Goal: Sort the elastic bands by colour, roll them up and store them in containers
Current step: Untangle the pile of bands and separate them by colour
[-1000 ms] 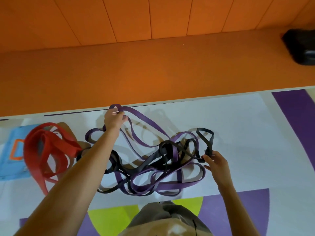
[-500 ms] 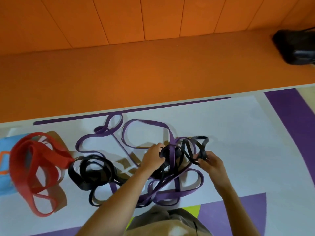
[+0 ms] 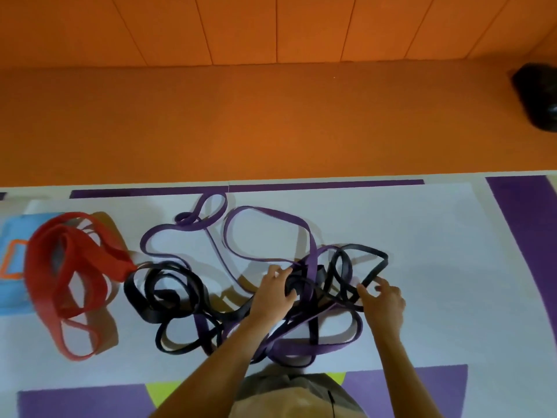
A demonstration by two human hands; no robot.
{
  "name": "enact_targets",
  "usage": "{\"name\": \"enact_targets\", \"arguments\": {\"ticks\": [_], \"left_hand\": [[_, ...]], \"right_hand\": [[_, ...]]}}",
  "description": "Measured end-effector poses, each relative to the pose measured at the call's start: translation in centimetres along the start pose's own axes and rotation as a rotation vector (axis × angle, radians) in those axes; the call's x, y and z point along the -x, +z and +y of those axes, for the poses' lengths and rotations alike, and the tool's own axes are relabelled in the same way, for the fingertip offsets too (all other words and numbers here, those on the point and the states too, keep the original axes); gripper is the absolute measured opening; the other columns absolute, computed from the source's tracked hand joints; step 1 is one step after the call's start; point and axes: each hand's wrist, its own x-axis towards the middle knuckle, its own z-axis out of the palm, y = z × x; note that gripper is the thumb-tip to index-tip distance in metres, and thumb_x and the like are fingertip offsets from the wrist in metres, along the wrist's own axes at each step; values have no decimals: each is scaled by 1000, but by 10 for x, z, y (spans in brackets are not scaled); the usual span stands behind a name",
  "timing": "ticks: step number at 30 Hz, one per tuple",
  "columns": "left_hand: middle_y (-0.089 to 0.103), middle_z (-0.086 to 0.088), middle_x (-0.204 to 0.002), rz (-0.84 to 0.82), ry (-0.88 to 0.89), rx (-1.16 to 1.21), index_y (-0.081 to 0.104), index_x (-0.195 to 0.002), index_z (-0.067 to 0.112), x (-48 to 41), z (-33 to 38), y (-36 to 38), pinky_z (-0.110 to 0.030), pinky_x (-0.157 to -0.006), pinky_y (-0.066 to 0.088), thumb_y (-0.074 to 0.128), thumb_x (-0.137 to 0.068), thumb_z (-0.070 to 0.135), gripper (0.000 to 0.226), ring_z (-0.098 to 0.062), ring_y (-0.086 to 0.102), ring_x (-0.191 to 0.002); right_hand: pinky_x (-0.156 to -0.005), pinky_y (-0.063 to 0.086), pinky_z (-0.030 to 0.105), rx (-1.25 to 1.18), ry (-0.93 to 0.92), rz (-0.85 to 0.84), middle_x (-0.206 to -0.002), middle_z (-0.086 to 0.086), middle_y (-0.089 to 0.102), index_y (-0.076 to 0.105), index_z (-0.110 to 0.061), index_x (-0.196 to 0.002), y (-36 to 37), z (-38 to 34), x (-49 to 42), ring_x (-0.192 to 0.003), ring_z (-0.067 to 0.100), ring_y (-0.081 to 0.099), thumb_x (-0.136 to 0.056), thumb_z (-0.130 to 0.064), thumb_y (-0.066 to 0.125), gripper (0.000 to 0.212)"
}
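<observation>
A tangle of black bands (image 3: 343, 267) and purple bands (image 3: 313, 345) lies on the white mat (image 3: 437, 251) in front of me. My left hand (image 3: 275, 292) reaches into the middle of the tangle, fingers curled round a coiled black band. My right hand (image 3: 382, 300) sits at the tangle's right side, thumb and fingers pinching a black band that runs up to a loop. Loose purple loops (image 3: 211, 212) trail toward the far edge. More black coils (image 3: 168, 294) lie to the left. A separate pile of red bands (image 3: 69, 273) lies at the far left.
A blue flat object (image 3: 12, 285) with an orange rectangle lies under the red pile's left side. An orange padded step and wall (image 3: 271, 116) run along the mat's far edge. A black object (image 3: 539, 98) sits on the step at the far right.
My left hand let go of the raised purple loop, which now lies flat on the mat, and came back to the middle of the tangle. My right hand stayed on the black band.
</observation>
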Motion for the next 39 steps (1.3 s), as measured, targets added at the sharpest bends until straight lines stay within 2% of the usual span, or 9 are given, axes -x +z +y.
{"name": "enact_targets", "arguments": {"ticks": [4, 7, 11, 16, 20, 22, 28, 32, 39], "left_hand": [[45, 0, -149, -42, -41, -66, 62, -138, 25, -8, 11, 7, -44, -111, 45, 60, -99, 50, 47, -30, 45, -134], [56, 1, -131, -29, -72, -28, 66, -116, 24, -11, 18, 10, -44, -104, 46, 58, -99, 52, 33, -30, 49, -126], [66, 4, -110, 87, -74, -110, 67, -86, 19, -8, 21, 9, -41, -96, 44, 53, -103, 48, 36, -25, 55, -115], [66, 6, -97, 20, -120, 46, 55, -101, 23, -13, 23, 0, -37, -94, 52, 80, -88, 31, 29, -17, 65, -96], [53, -3, -139, -57, -156, 50, 39, -150, 24, -5, 24, 2, -39, -99, 54, 87, -84, 29, 81, -26, 63, -125], [45, -4, -150, -45, -174, 25, 34, -157, 24, -3, 21, 1, -40, -101, 54, 81, -90, 32, 82, -29, 62, -128], [68, -4, -135, -97, -122, -51, 56, -145, 20, 1, 9, 7, -36, -100, 51, 68, -100, 33, 48, -26, 63, -127], [71, -8, -110, 105, -102, -108, 62, -122, 16, 3, 4, -2, -41, -90, 51, 57, -107, 31, 23, -30, 64, -111], [62, -4, -87, 574, -253, 451, 57, -117, 6, 24, -24, -62, -38, -72, 44, 56, -109, 20, 17, -29, 63, -84]], "right_hand": [[-117, 31, 64, 38, 12, 107, -165, 19, 26, 19, -14, -165, 6, -14, 6, -151, 41, 23, -90, -33, 81, 98], [-112, 44, 50, -49, -373, 211, -152, 12, 47, 49, -14, -151, 10, -15, 4, -141, 35, 41, -95, -9, 72, 60], [-88, 50, 21, -35, -668, -53, -128, 0, 66, 69, -15, -125, 33, -36, 9, -110, 21, 68, -101, -4, 61, 27], [-98, 54, 33, -68, -385, -354, -124, -3, 68, 61, -21, -138, 54, -53, -5, -117, 16, 64, -99, -33, 71, 42], [-72, 45, 12, -48, -334, -362, -99, -17, 66, 67, -21, -132, 53, -49, -7, -97, 11, 68, -94, -25, 77, 40], [-75, 44, 13, -54, -323, -351, -100, -17, 66, 68, -19, -131, 49, -46, -5, -92, 6, 63, -92, -26, 78, 41], [-88, 63, 46, -213, -230, -380, -113, -2, 69, 63, -24, -135, 39, -45, -6, -101, 24, 72, -86, -18, 81, 52], [-66, 59, 31, -366, -156, -224, -105, -1, 69, 56, -29, -127, 35, -42, -1, -84, 19, 72, -85, -7, 77, 52], [-65, 54, 29, -380, -154, -67, -94, -3, 73, 58, -21, -119, 29, -37, 0, -83, 20, 73, -90, -7, 72, 35]]}}
